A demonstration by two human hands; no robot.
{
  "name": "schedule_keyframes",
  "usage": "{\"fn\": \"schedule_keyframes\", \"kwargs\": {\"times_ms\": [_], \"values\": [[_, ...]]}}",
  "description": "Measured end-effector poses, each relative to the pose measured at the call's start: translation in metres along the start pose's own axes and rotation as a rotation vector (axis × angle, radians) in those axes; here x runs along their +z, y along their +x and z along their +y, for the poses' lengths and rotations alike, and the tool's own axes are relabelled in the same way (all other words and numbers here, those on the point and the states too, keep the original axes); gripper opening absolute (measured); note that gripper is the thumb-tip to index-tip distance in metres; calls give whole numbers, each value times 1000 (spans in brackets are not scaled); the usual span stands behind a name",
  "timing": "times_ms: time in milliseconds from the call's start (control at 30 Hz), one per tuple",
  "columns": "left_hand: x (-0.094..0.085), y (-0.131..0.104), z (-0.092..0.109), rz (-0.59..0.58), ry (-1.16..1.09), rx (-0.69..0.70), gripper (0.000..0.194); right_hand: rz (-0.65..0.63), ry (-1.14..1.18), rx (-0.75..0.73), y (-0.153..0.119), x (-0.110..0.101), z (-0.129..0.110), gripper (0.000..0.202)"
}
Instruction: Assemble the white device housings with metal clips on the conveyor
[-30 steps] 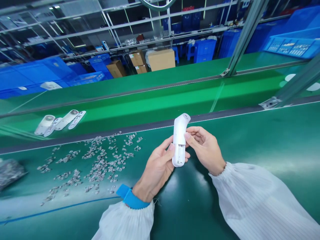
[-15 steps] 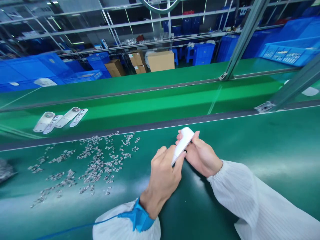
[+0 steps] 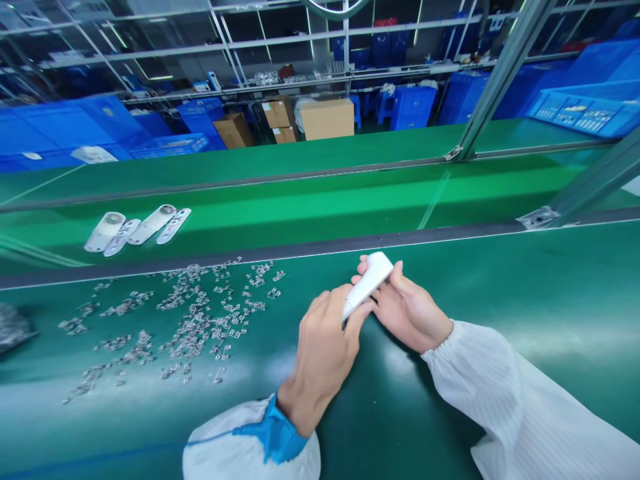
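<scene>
A white plastic device housing (image 3: 369,285), slim with a wider angled head, is held slanted between my hands above the green bench. My left hand (image 3: 327,340) pinches its lower, narrow end between thumb and fingers. Around the wider head, the thumb and fingers of my right hand (image 3: 413,313) are closed, partly behind it. What the housing's underside looks like is hidden. Many small metal clip-like parts (image 3: 200,327) lie scattered on the bench left of my hands.
A blue wrist strap (image 3: 275,433) with a cord circles my left wrist. White elongated shells (image 3: 150,225) lie on the green conveyor (image 3: 310,207) beyond the bench's dark edge. Metal posts (image 3: 493,87) rise at right, near a blue crate (image 3: 585,107). A grey bag (image 3: 13,327) sits far left.
The white shells on the conveyor have shifted to the right. My hands keep the same hold on the housing, which has tilted slightly; the whole view has shifted a little.
</scene>
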State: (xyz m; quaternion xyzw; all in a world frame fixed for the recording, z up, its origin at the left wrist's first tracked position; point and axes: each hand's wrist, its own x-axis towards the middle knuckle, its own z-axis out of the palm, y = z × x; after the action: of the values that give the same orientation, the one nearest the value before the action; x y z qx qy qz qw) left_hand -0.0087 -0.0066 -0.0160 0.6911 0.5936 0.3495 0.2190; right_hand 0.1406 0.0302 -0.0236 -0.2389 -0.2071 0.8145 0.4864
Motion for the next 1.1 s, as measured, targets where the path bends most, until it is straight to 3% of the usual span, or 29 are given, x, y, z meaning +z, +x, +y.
{"fn": "schedule_keyframes", "kwargs": {"times_ms": [100,167,233,300,400,500,633,800,900,1000,1100], "values": [[-12,5,4,-310,-495,-426,56,-67,-73,38,-3,2,4,42],[-18,8,7,-434,-765,-542,59,-80,-105,19,-4,3,7,36],[-19,10,10,-482,-879,-523,54,-57,-160,-10,-5,4,10,32],[-17,10,14,-488,-842,-499,52,-29,-233,-48,-5,3,13,33],[-12,10,16,-421,-801,-564,50,32,-316,-94,-6,3,15,36],[-10,10,11,-467,-948,-627,43,75,-376,-110,-7,5,14,33],[-13,11,2,-596,-1098,-608,44,-3,-531,-139,-9,8,7,33],[-12,9,3,-584,-1051,-637,60,-46,-673,-167,-13,7,9,28],[-13,11,3,-557,-1022,-654,56,-2,-671,-225,-13,6,12,30],[-18,13,3,-598,-1112,-599,45,47,-664,-186,-11,7,6,36],[-21,11,6,-647,-1200,-512,31,218,-679,-161,-8,7,-6,36]]}}
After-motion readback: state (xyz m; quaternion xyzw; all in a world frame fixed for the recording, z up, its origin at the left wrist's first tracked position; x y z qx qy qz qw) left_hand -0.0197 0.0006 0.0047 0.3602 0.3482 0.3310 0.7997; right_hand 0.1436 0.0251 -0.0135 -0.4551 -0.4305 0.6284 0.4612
